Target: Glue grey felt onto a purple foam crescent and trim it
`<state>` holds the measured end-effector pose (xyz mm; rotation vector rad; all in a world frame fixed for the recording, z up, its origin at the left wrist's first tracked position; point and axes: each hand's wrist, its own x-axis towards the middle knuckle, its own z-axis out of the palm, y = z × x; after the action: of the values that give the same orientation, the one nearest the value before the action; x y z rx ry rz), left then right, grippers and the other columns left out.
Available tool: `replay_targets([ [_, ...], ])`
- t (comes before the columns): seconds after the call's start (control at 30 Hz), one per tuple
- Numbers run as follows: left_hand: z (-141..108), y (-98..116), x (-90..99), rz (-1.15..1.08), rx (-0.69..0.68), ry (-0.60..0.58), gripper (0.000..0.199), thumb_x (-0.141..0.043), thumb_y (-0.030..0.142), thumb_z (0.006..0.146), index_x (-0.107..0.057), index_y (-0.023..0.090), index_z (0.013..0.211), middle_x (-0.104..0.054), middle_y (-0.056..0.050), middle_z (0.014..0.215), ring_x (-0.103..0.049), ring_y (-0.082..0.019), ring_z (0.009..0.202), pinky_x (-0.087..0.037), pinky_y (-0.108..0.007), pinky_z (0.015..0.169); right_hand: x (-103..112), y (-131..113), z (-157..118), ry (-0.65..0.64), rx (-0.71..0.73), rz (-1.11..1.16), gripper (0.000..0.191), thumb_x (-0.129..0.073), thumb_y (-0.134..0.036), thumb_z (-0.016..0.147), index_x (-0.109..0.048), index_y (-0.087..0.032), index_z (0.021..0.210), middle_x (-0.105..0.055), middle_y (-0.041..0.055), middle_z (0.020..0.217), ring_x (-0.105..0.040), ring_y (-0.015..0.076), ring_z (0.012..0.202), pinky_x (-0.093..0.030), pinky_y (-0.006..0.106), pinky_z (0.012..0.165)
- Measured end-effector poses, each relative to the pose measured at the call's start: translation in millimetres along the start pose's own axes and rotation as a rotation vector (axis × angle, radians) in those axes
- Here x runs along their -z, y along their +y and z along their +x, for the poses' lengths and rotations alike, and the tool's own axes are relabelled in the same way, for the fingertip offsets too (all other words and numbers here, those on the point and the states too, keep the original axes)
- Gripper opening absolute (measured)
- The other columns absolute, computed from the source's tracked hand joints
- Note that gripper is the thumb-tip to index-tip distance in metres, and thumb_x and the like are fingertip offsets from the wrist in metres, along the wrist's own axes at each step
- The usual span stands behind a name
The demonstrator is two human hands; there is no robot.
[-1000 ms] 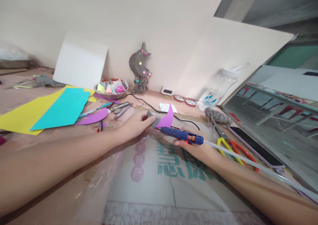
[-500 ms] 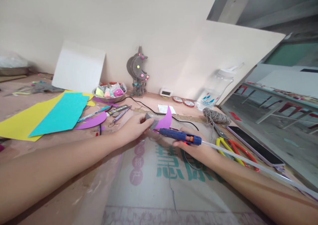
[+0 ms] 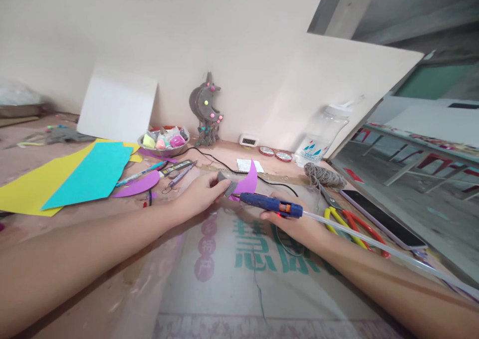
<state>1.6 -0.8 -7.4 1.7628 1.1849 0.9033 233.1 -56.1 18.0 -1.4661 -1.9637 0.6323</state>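
Between thumb and fingers, my left hand (image 3: 204,191) pinches a purple paper crescent (image 3: 248,180) whose near end is covered in grey yarn (image 3: 227,183). My right hand (image 3: 286,216) is closed around a blue hot glue gun (image 3: 269,204), which lies sideways with its nozzle at the lower edge of the crescent. Whether the nozzle touches the paper I cannot tell. A long clear glue stick (image 3: 359,238) sticks out from the back of the gun. The right fingers are partly hidden behind the gun.
Right of my hands lie a grey yarn bundle (image 3: 325,175), scissors (image 3: 359,224) and a phone (image 3: 381,219). Coloured paper sheets (image 3: 90,171), pens and a bowl of clay packs (image 3: 164,149) are at left. A decorated crescent (image 3: 206,104) and a bottle (image 3: 318,137) stand by the wall.
The whole view has shifted very slightly. Both hands, the crescent and the glue gun keep nearly the same positions relative to each other.
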Motion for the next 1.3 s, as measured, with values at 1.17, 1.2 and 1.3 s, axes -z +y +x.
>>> replay_targets([
  [1.17, 1.5, -1.5, 1.3, -0.054, -0.061, -0.011, 0.037, -0.049, 0.047, 0.087, -0.044, 0.019, 0.063, -0.05, 0.004, 0.055, -0.046, -0.01, 0.048, -0.036, -0.024, 0.047, -1.6, 2.4, -0.2, -0.01, -0.028, 0.017, 0.025, -0.065, -0.046, 0.074, -0.056, -0.023, 0.073, -0.058, -0.0013, 0.065, -0.055, 0.0185, 0.063, -0.045, 0.031, 0.059],
  [1.2, 1.6, -2.0, 1.0, -0.055, -0.058, -0.012, 0.037, -0.049, 0.047, 0.087, -0.044, 0.019, 0.064, -0.05, 0.004, 0.055, -0.047, -0.01, 0.048, -0.036, -0.024, 0.047, -1.7, 2.9, 0.0, -0.005, -0.04, 0.014, 0.025, -0.065, -0.047, 0.074, -0.058, -0.023, 0.074, -0.059, -0.0012, 0.066, -0.056, 0.0187, 0.064, -0.046, 0.032, 0.06],
  [1.3, 1.1, -1.4, 0.9, -0.062, -0.054, -0.021, 0.037, -0.048, 0.048, 0.087, -0.045, 0.019, 0.065, -0.05, 0.004, 0.055, -0.047, -0.011, 0.048, -0.036, -0.024, 0.047, -2.2, 3.1, 0.1, 0.0, -0.053, -0.015, 0.026, -0.065, -0.049, 0.074, -0.059, -0.024, 0.076, -0.06, -0.0017, 0.065, -0.057, 0.0186, 0.062, -0.046, 0.032, 0.059],
])
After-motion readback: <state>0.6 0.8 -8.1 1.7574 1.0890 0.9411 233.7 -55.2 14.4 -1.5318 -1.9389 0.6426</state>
